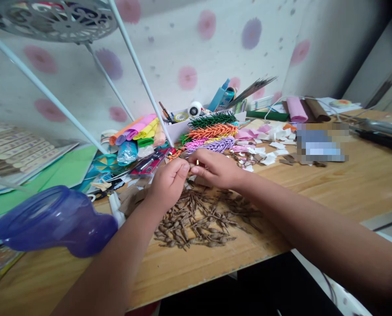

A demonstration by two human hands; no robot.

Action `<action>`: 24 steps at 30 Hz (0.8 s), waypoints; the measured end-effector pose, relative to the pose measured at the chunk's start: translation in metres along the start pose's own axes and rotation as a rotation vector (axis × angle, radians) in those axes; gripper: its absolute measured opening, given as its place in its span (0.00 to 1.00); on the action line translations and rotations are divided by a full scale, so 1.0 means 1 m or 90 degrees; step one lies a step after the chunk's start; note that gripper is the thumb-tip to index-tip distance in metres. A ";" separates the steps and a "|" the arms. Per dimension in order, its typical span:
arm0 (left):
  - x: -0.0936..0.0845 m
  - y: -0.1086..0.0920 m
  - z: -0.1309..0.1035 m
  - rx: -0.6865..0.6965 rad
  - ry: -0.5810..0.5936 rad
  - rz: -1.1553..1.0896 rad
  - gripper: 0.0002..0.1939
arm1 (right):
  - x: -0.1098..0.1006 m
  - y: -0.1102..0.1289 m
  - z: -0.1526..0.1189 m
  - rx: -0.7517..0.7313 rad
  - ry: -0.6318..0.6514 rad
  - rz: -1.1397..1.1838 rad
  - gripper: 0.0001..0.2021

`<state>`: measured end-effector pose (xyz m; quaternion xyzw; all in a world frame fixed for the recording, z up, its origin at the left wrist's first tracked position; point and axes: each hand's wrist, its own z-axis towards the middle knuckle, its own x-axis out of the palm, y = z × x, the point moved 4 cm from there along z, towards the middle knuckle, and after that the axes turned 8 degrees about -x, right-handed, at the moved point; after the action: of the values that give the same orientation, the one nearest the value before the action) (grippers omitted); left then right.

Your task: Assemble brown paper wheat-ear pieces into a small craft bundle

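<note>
My left hand [169,181] and my right hand [217,167] meet above the table, both closed with thumbs against fingers. Pinched between their fingertips is a small brown piece of paper [191,167], mostly hidden by the fingers. Right below my hands lies a spread of many brown twisted paper pieces [189,224], thick in the middle with thin pointed ends. Just behind the hands rests a stack of fringed paper strips in green, orange [212,131], pink and purple.
A purple plastic container [58,219] stands at left, beside my left forearm. Behind are crepe paper rolls [140,128], a blue bottle [219,95] and a white stand's legs [140,70]. White paper scraps [271,151] and a blurred-out rectangular item [322,142] lie at right.
</note>
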<state>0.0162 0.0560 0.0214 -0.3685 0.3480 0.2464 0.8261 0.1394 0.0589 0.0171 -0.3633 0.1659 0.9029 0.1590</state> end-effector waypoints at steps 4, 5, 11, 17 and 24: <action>-0.005 0.000 0.001 0.063 -0.063 0.148 0.12 | 0.001 -0.002 0.001 0.035 0.016 0.001 0.12; -0.006 0.000 0.001 0.081 -0.072 0.179 0.11 | 0.001 -0.002 0.001 0.049 0.023 0.036 0.12; -0.005 -0.002 0.000 0.140 -0.022 0.255 0.13 | 0.004 -0.005 0.000 0.175 0.038 0.330 0.15; -0.006 -0.001 0.000 0.131 -0.021 0.238 0.13 | 0.011 -0.004 0.001 0.254 0.027 0.487 0.13; -0.002 0.005 0.002 0.007 0.052 -0.019 0.14 | 0.010 -0.003 0.002 0.230 -0.035 0.395 0.12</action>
<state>0.0121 0.0598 0.0220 -0.3788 0.3769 0.2167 0.8170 0.1328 0.0643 0.0106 -0.2372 0.4207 0.8738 -0.0569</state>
